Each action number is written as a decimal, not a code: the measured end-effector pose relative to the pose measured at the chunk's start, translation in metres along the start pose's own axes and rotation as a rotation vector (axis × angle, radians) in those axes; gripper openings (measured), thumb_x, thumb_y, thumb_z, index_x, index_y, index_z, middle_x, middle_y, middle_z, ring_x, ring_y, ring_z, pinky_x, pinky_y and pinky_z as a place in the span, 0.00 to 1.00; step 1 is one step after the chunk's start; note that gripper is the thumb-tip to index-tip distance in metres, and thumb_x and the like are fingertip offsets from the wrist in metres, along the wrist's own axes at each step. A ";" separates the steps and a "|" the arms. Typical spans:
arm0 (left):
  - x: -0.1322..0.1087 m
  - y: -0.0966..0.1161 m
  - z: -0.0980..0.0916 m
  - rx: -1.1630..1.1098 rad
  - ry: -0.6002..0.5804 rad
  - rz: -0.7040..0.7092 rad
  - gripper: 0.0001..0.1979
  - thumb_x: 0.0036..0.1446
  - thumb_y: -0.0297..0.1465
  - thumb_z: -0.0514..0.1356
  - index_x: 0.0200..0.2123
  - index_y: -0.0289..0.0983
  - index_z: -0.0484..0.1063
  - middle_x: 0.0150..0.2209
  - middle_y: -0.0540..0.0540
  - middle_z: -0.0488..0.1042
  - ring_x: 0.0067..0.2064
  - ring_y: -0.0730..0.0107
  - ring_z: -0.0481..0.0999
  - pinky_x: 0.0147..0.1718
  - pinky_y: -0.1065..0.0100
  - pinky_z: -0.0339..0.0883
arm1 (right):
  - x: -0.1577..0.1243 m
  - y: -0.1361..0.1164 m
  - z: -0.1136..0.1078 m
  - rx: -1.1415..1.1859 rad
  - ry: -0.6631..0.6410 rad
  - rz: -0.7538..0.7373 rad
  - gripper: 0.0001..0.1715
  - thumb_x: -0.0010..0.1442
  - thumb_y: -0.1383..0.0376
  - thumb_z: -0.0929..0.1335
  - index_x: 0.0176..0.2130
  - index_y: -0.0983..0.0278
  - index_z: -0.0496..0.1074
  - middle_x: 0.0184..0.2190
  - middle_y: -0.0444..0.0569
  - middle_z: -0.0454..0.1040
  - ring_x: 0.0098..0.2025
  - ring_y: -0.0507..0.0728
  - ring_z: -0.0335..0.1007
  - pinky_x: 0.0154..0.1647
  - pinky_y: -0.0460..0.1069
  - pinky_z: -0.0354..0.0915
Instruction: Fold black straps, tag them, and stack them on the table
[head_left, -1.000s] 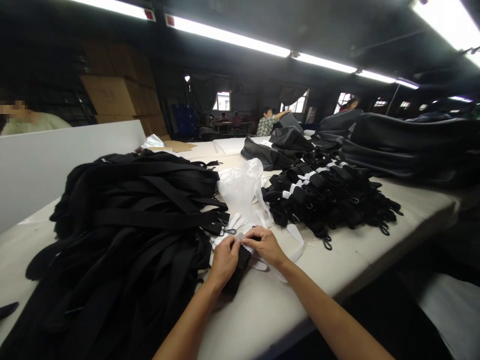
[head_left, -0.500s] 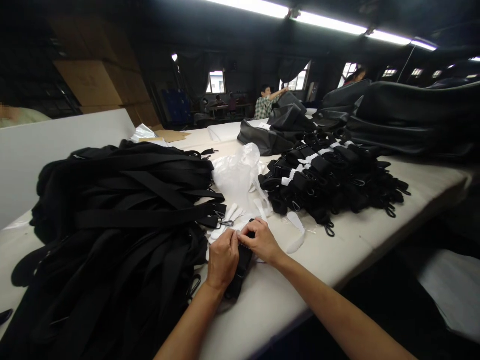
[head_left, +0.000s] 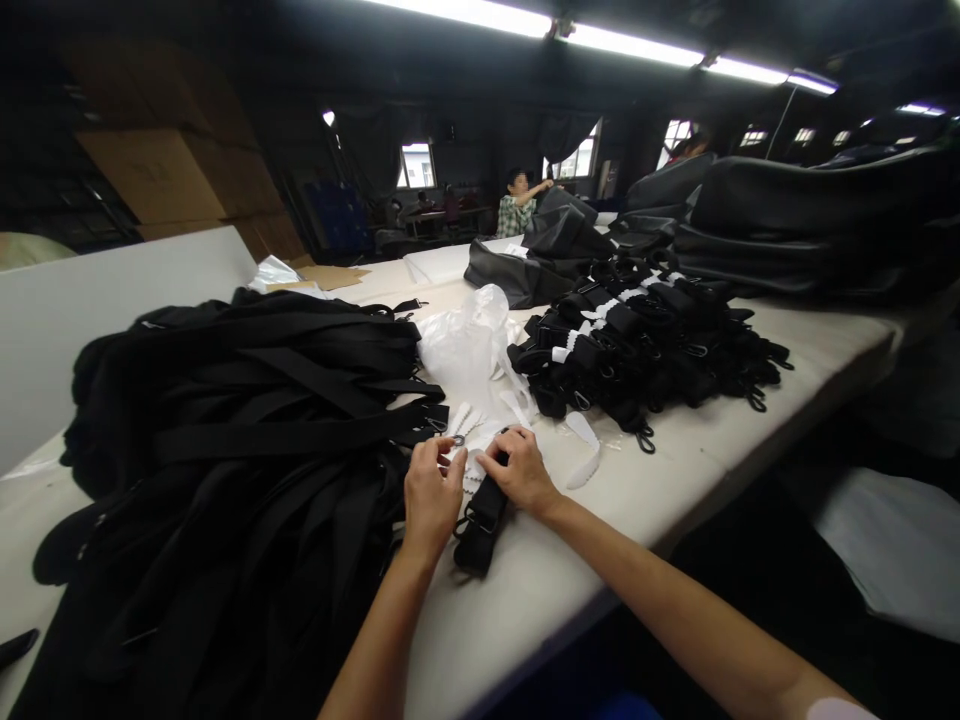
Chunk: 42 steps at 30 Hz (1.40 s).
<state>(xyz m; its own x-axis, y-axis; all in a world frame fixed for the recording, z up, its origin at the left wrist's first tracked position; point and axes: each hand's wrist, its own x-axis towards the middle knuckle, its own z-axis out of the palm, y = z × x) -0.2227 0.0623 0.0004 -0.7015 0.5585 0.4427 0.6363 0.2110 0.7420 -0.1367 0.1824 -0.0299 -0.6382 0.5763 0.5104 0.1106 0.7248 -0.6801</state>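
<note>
A folded black strap [head_left: 480,525] with a metal ring lies on the white table [head_left: 525,610] in front of me. My left hand [head_left: 430,500] and my right hand [head_left: 517,470] rest on its far end, fingers curled and pinching a white serrated tie [head_left: 474,468] between them. More white ties [head_left: 461,420] lie just beyond my hands. A big heap of loose black straps [head_left: 247,440] fills the table to my left, touching my left hand.
A crumpled clear plastic bag [head_left: 469,345] sits behind the ties. A pile of bundled black straps with white ties [head_left: 637,345] lies at right, black bags [head_left: 787,230] behind it. A white partition [head_left: 90,310] stands at left. A person [head_left: 517,205] works far off.
My hands have slid slightly left and nearer along the strap, and the strap's metal ring now shows between them. The view has tilted down a little.
</note>
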 end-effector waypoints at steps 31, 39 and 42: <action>0.005 -0.004 0.015 -0.671 -0.366 -0.426 0.26 0.53 0.54 0.59 0.30 0.34 0.71 0.24 0.47 0.72 0.26 0.70 0.73 0.28 0.69 0.68 | -0.010 -0.008 -0.016 0.082 0.151 -0.084 0.14 0.60 0.67 0.70 0.25 0.61 0.65 0.25 0.44 0.70 0.35 0.57 0.65 0.45 0.54 0.58; 0.009 -0.008 0.009 -0.680 -0.431 -0.447 0.23 0.45 0.47 0.69 0.34 0.33 0.78 0.26 0.47 0.75 0.26 0.72 0.73 0.29 0.71 0.69 | -0.006 -0.006 -0.017 0.112 0.147 -0.068 0.14 0.57 0.70 0.71 0.23 0.62 0.65 0.25 0.44 0.70 0.35 0.56 0.66 0.44 0.52 0.60; 0.005 -0.008 0.004 -0.575 -0.444 -0.451 0.24 0.39 0.47 0.72 0.33 0.34 0.79 0.29 0.46 0.78 0.28 0.68 0.75 0.28 0.70 0.71 | -0.008 -0.004 -0.011 0.064 0.141 -0.079 0.13 0.53 0.71 0.72 0.23 0.63 0.66 0.26 0.44 0.74 0.35 0.56 0.70 0.44 0.51 0.62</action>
<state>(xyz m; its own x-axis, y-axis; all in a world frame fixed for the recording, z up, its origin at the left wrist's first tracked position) -0.2300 0.0667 -0.0054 -0.5812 0.8069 -0.1055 -0.0193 0.1159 0.9931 -0.1237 0.1790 -0.0257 -0.5292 0.5688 0.6296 0.0124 0.7471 -0.6646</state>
